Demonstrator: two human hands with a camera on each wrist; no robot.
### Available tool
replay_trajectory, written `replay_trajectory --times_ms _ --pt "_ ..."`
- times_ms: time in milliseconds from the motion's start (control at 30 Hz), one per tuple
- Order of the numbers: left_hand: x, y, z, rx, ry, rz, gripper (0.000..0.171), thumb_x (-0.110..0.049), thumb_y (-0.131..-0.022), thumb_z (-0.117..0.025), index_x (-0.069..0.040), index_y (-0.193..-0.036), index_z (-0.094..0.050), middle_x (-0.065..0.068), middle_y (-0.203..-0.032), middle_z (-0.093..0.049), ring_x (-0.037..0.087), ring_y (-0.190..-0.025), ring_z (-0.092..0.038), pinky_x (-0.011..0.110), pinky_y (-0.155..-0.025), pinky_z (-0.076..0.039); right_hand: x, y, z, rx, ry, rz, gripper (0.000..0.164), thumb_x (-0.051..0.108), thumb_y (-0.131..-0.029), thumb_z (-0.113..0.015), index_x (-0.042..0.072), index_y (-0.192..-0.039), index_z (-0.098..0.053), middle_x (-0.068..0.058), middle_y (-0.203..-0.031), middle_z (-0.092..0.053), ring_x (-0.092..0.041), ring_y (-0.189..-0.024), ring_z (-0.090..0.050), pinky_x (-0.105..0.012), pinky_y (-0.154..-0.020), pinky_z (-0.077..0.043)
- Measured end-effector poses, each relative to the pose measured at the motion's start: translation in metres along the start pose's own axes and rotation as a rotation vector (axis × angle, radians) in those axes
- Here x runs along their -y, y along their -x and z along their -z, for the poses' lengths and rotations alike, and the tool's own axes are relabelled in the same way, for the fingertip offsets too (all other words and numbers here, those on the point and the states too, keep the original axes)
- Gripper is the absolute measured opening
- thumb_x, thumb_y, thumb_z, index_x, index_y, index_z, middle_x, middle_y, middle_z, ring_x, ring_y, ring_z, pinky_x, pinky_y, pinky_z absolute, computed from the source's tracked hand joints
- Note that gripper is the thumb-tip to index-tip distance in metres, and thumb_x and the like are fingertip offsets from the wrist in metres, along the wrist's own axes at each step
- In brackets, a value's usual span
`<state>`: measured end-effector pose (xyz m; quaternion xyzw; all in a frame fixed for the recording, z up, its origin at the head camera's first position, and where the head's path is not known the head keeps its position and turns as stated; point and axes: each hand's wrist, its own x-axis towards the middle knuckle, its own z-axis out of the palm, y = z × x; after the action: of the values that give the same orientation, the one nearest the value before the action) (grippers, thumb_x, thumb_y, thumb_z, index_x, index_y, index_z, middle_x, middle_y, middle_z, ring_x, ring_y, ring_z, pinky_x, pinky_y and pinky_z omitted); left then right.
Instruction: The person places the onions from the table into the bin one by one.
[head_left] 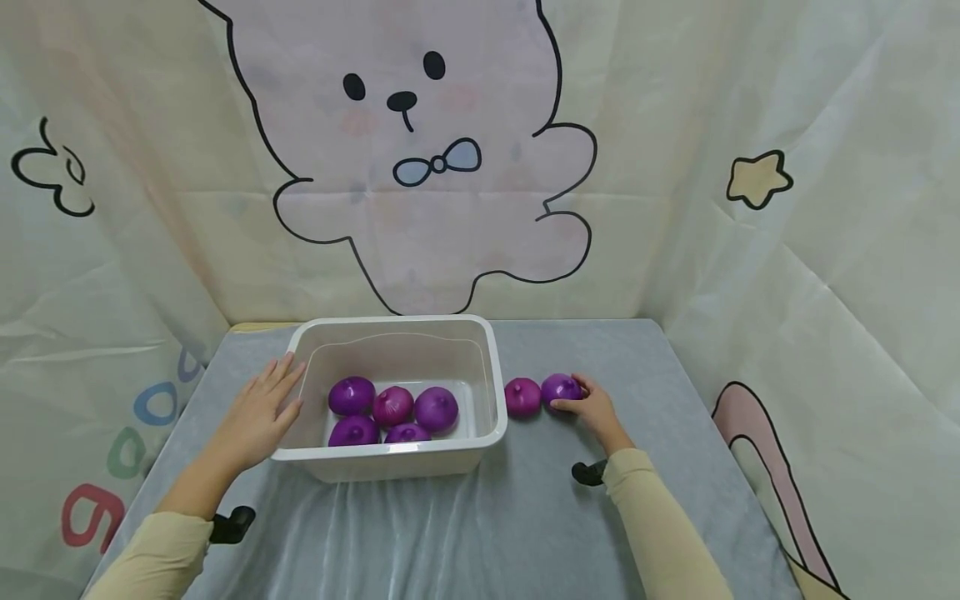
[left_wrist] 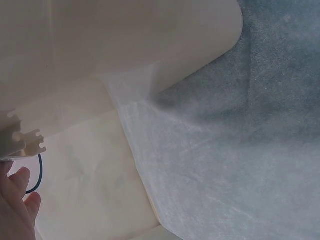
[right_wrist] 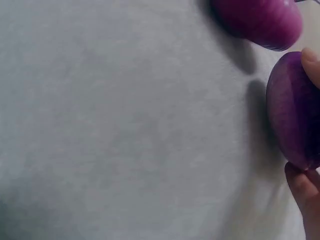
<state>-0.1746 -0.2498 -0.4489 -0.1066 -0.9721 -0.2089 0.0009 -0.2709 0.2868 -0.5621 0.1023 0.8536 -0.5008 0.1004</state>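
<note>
My right hand (head_left: 595,412) holds a purple onion (head_left: 559,388) between thumb and fingers, just above or on the table; which one I cannot tell. The right wrist view shows the same onion (right_wrist: 292,110) at its right edge, with fingertips at both ends. Another red onion (head_left: 522,397) sits to its left, beside the white plastic bin (head_left: 390,472). Several purple onions (head_left: 437,409) lie inside that bin. At the bin's left rim, my left hand (head_left: 258,417) rests with fingers extended. In the left wrist view its fingers (left_wrist: 19,182) appear by the rim.
A grey-blue cloth (head_left: 540,517) covers the table. Behind it hangs a pale curtain (head_left: 637,100) with a bear drawing, and more printed curtain stands along both sides. Both wrists carry a small black device (head_left: 233,525).
</note>
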Motion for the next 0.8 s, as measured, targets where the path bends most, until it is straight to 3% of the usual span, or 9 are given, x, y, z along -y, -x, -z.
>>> replay_trajectory --times_ms 200,433,600,800 --pt "-0.001 0.000 0.000 0.022 -0.012 0.011 0.061 -0.033 -0.104 -0.044 -0.002 -0.155 -0.030 0.022 -0.166 -0.015 0.048 -0.151 -0.012 0.067 -0.119 -0.011 0.032 0.004 0.013 -0.020 -0.021 0.016 0.091 0.032 -0.081 -0.082 0.008 -0.155 -0.033 -0.022 -0.160 -0.032 -0.041 -0.146 -0.032 -0.057 -0.118 -0.032" --pt "0.000 0.003 0.002 0.019 -0.006 0.023 0.061 -0.031 -0.103 -0.045 -0.001 -0.155 -0.029 0.024 -0.165 -0.016 0.049 -0.151 -0.011 0.068 -0.119 -0.011 0.109 0.011 0.018 0.050 -0.026 0.131 0.092 0.040 -0.078 -0.084 0.017 -0.154 -0.037 -0.016 -0.157 -0.039 -0.036 -0.144 -0.037 -0.061 -0.114 -0.035" --pt "0.000 0.004 0.004 0.013 -0.023 0.021 0.061 -0.029 -0.103 -0.045 0.001 -0.154 -0.030 0.025 -0.164 -0.018 0.051 -0.149 -0.014 0.068 -0.118 -0.012 0.168 0.016 0.002 0.129 -0.036 0.247 0.087 0.035 -0.078 -0.085 0.020 -0.152 -0.042 -0.015 -0.153 -0.045 -0.035 -0.142 -0.042 -0.060 -0.112 -0.038" --pt "-0.001 0.000 0.004 0.019 -0.079 0.000 0.061 -0.030 -0.103 -0.044 -0.001 -0.154 -0.030 0.024 -0.164 -0.019 0.051 -0.149 -0.017 0.067 -0.119 -0.013 0.222 0.022 -0.032 0.241 -0.050 0.342 0.081 0.027 -0.077 -0.085 0.019 -0.148 -0.047 -0.015 -0.149 -0.050 -0.034 -0.137 -0.049 -0.056 -0.110 -0.043"
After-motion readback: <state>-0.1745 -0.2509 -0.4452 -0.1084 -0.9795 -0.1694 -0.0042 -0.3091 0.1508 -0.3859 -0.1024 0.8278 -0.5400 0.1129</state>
